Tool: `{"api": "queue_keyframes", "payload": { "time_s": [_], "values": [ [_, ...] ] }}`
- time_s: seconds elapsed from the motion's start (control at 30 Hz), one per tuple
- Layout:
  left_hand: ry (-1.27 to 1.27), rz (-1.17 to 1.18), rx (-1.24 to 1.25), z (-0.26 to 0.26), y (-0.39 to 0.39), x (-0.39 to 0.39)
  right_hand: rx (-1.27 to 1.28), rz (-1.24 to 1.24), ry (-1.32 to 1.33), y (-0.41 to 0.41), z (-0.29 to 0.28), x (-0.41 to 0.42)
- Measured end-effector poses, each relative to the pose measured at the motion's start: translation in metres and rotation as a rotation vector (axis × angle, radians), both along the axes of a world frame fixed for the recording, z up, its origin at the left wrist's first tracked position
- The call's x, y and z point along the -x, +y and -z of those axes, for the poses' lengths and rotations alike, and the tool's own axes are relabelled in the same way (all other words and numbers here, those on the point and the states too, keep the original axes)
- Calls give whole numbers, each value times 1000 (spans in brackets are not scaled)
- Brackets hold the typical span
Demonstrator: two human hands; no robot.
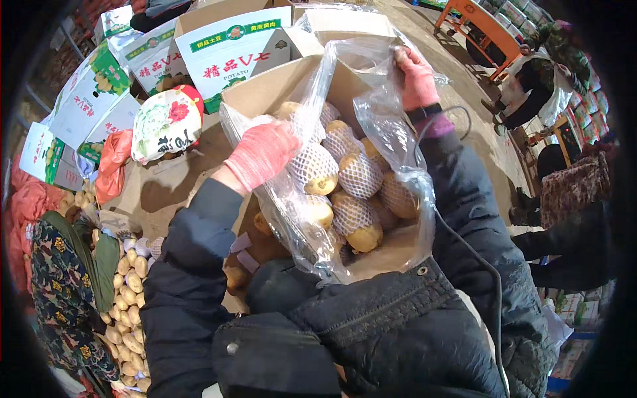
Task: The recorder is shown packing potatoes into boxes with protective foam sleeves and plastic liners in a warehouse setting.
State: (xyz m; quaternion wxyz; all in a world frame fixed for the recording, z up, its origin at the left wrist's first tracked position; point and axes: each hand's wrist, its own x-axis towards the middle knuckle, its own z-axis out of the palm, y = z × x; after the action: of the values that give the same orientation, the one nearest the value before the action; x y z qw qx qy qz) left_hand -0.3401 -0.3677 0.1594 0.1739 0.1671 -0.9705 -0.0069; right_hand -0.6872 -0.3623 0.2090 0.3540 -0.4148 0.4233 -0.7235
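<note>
Before me stands an open cardboard box (268,89) lined with a clear plastic bag (380,117). Inside lie several potatoes (359,175) in white foam net sleeves. My left hand (264,155), in a pink knit glove, grips the liner's left edge near the box's left side. At the far right corner my right hand (417,79), in a matching glove, has hold of the liner's other edge. Between the hands the plastic is drawn up and the bag's mouth gapes. Some potatoes are partly hidden behind the plastic and my left hand.
Printed potato cartons (234,54) stand beyond and to the left. A flowered cushion (169,124) and a red plastic bag (113,166) lie left. Loose potatoes (130,298) are heaped beside a person in camouflage (64,293). Other people and an orange bench (480,25) are at right.
</note>
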Motion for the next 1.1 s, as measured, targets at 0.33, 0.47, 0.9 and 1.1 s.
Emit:
{"api": "queue_keyframes", "payload": {
  "time_s": [0.33, 0.47, 0.9, 1.1],
  "values": [
    [1098, -472, -592, 24, -30, -55, -361, -816, 1358, 153, 40, -74],
    [874, -855, -1190, 0, -29, -41, -330, -871, 1200, 158, 4, -86],
    [-74, -436, -48, 14, -22, 100, -215, -852, 808, 140, 38, -130],
    [-178, -250, -193, -27, 22, 40, -456, -801, 546, 145, 73, -110]
  ]
}}
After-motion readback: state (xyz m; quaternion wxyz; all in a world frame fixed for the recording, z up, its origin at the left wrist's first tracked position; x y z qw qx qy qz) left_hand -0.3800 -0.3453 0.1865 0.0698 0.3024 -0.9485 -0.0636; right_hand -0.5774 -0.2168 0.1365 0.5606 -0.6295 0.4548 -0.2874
